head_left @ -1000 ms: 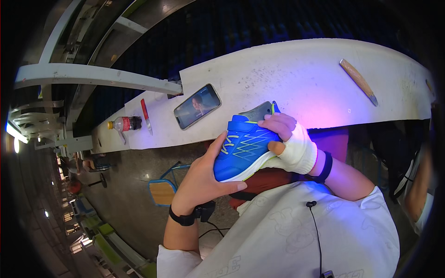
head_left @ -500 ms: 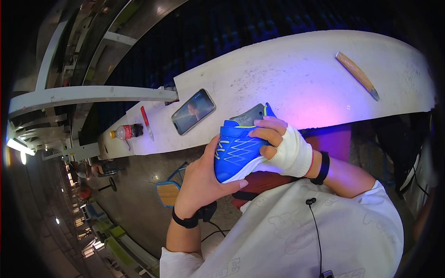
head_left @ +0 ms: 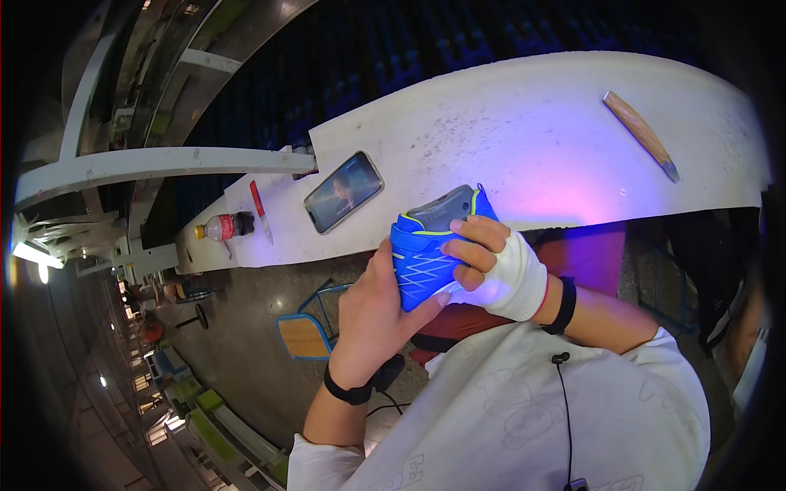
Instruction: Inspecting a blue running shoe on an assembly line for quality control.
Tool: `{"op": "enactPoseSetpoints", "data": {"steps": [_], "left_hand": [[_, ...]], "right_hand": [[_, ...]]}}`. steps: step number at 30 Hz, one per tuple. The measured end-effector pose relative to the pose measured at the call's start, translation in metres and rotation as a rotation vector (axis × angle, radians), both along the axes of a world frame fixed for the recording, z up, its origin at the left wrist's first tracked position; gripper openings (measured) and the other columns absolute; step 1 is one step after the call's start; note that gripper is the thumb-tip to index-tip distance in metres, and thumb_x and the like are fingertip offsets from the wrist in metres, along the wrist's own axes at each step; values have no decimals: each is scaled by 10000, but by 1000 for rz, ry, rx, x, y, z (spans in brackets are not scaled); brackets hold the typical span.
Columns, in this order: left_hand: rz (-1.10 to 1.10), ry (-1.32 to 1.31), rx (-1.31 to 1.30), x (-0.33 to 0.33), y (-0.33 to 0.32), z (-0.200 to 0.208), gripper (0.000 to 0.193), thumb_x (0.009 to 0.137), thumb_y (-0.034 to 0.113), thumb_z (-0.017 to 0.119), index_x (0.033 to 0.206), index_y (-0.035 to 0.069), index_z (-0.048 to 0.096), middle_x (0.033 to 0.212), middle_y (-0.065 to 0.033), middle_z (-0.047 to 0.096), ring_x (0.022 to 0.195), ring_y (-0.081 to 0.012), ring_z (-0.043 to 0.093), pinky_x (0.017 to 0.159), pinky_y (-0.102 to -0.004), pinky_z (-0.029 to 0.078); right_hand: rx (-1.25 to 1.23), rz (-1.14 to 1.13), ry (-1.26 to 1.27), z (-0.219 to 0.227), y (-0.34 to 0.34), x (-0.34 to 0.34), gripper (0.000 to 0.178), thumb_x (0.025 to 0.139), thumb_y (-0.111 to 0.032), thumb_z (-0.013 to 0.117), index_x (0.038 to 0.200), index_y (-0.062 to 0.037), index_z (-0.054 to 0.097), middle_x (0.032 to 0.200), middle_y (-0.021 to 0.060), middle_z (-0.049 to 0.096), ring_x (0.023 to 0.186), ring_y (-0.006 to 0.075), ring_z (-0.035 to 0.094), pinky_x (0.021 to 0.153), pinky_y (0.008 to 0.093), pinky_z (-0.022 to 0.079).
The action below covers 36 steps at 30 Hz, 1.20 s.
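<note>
Above the near edge of the table I hold a blue sports shoe [head_left: 422,266] with yellow-green trim and a zigzag pattern on its side. A dark grey shoe last [head_left: 444,211] fills its opening. My bare left hand [head_left: 372,307] is closed round the left end of the shoe, with the thumb low along it. On the other side, my right hand [head_left: 498,266], in a white fingerless glove, grips the shoe with bent fingers over its side, near the opening. Most of the sole is hidden by my hands.
On the long white table [head_left: 508,123] lie a phone [head_left: 344,193] with a lit screen, a red-handled knife [head_left: 260,211], a bottle [head_left: 224,227] on its side and a wooden-handled blade [head_left: 641,135]. A white metal frame [head_left: 164,159] stands left; a stool [head_left: 303,337] is below.
The shoe has turned and shifted slightly right, so more of the grey last shows in its opening. My left hand has moved right with it; both hands keep their hold.
</note>
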State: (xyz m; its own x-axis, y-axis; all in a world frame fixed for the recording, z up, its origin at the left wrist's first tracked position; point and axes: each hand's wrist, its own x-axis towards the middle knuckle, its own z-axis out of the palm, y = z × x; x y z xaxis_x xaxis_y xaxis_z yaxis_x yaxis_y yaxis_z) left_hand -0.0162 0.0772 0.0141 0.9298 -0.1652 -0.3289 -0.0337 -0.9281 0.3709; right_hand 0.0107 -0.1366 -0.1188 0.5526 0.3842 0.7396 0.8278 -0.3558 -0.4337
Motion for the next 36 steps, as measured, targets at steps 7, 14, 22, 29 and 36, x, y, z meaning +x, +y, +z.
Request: {"op": "enactPoseSetpoints", "data": {"steps": [7,14,22,29,36], "left_hand": [[12,39,-47,3,-1,15,1021,796,453,936,1561,-48,483,1290,-235,713,1068,-406,757,868,-468,617],[-386,-372,-650,16,-12,36,816,851,165,902,1588,58,568,1547,-210,645,1391,-396,655,1159,-505,535],[-179,-535,-942,-24,-83,-100,631,804,-31,841,1397,0,629,1415,-199,635,1332,-434,607,1107,-511,532],[-124,-597,-1082,-18,-112,-68,503,798,197,971,1126,34,626,1047,-144,664,928,-351,640,818,-458,528],[-157,-732,-963,-12,-139,-61,454,805,182,976,1053,67,614,978,-108,645,867,-314,632,898,-521,542]], "right_hand": [[-90,6,64,-14,-3,-13,415,795,-219,885,1019,-121,550,1302,121,651,1290,372,642,1075,537,581],[351,-117,271,56,-54,-20,769,714,-294,1051,1300,-132,579,1373,207,658,1318,441,671,1116,582,544],[32,71,432,139,-120,-29,730,770,-559,953,1238,-70,676,1176,181,770,1140,413,769,1064,578,588],[77,0,458,135,-119,-38,718,745,-477,993,1222,-26,703,1173,188,788,1151,422,778,1055,529,605],[352,98,583,119,-142,-33,668,677,-271,1051,1204,7,750,1234,234,791,1204,402,765,1069,492,594]]}}
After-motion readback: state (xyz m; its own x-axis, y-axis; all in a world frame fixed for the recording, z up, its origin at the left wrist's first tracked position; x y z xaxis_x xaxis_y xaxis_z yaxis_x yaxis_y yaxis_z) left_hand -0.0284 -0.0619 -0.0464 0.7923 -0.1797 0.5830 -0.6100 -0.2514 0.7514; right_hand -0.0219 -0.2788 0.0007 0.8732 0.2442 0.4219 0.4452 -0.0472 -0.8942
